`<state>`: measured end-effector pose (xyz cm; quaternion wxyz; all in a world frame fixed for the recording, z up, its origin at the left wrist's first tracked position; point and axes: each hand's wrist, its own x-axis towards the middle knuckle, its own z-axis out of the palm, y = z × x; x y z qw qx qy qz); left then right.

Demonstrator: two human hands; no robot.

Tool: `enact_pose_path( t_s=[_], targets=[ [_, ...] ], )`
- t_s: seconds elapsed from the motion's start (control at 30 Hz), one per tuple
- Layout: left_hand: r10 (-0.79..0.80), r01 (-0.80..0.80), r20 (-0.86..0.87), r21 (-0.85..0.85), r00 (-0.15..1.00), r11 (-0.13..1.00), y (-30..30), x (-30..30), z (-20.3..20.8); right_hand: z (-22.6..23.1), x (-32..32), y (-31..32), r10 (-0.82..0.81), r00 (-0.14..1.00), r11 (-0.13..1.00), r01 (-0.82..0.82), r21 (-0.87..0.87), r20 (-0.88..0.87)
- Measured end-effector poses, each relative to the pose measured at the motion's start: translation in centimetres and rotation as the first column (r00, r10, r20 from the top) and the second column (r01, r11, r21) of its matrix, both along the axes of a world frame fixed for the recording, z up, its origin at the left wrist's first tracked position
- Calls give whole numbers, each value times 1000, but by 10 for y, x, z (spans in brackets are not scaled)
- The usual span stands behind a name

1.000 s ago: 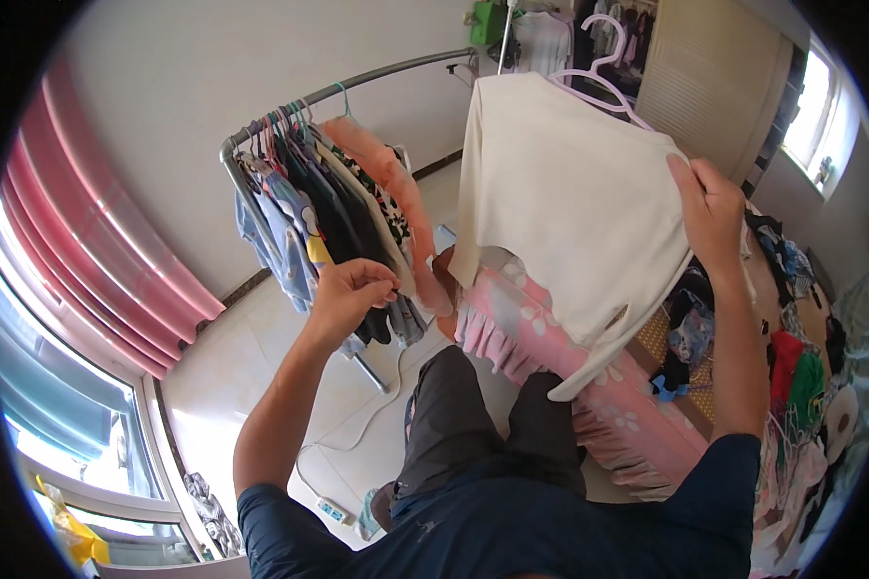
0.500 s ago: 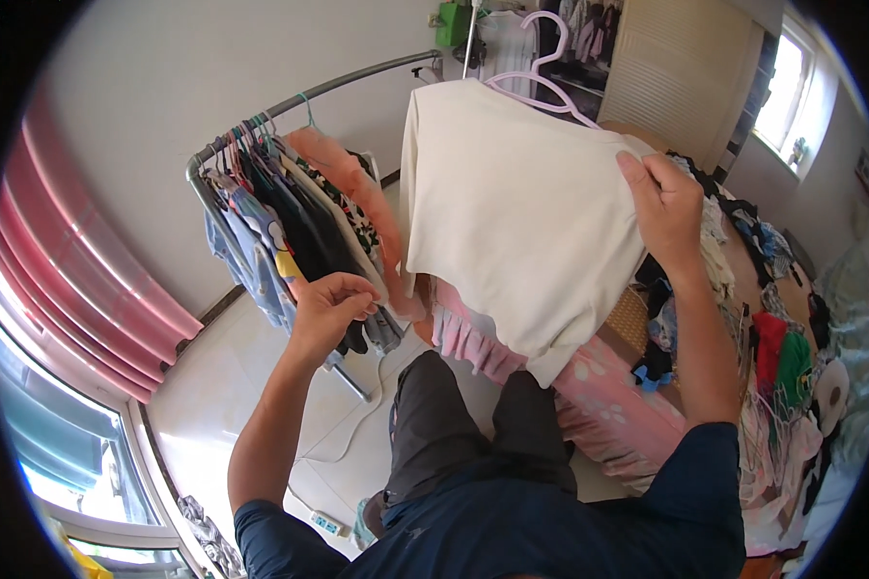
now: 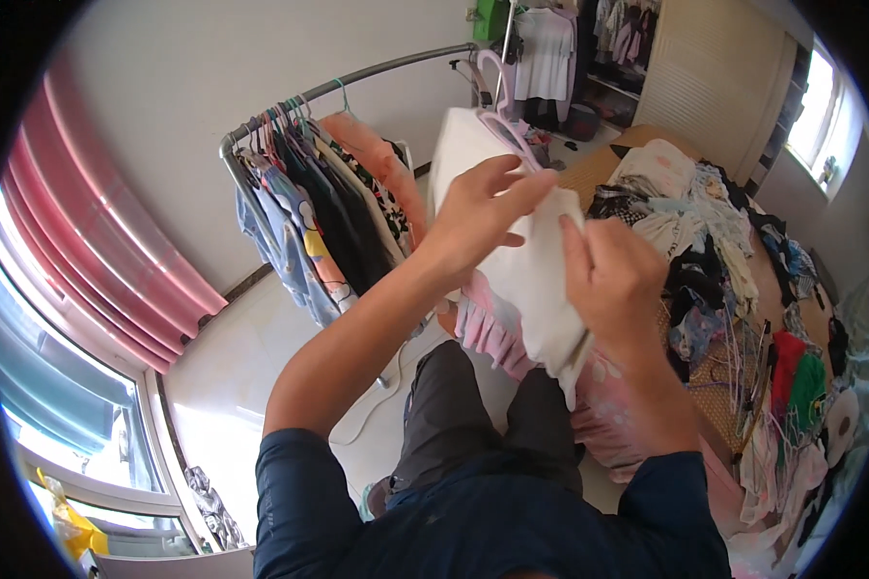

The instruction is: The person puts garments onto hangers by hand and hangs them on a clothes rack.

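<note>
Mid-frame, the right hand (image 3: 616, 278) pinches the cream top (image 3: 534, 289) at its right edge; the left hand (image 3: 488, 210), fingers parted, overlaps it.

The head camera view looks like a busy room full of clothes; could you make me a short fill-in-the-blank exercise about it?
1. Out of the cream top rises the hook of a lilac ____.
2. The hand nearer the heap of clothes is the person's ____ one.
3. In the picture, the clothes rack stands to the ____ of that heap.
4. Beside the bright red cloth lies a bright ____ cloth.

Missing words: hanger; right; left; green.
</note>
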<state>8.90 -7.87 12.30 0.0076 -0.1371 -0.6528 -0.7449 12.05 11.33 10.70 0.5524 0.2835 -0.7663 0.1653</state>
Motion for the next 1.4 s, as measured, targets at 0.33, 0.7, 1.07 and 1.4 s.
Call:
enact_pose_path(
  t_s=[0.33, 0.7, 1.07, 1.4],
  targets=[
    [158, -169, -131, -78, 979, 982, 2, -23, 2, -13, 14, -32, 326, 907, 945, -319, -73, 265],
    [11, -21, -117, -85, 993, 996, -33, -16, 24, -17, -13, 13, 475, 778, 873, -360, -329, 410],
    [101, -188, -252, -353, 963, 917, -29, -8, 23, -4, -32, 26, 484, 775, 855, -321, -407, 405],
    [-50, -213, -474, -485, 879, 848, -13, -4, 14, 83, -76, -7, 441, 747, 897, -374, -235, 497]
  ],
)
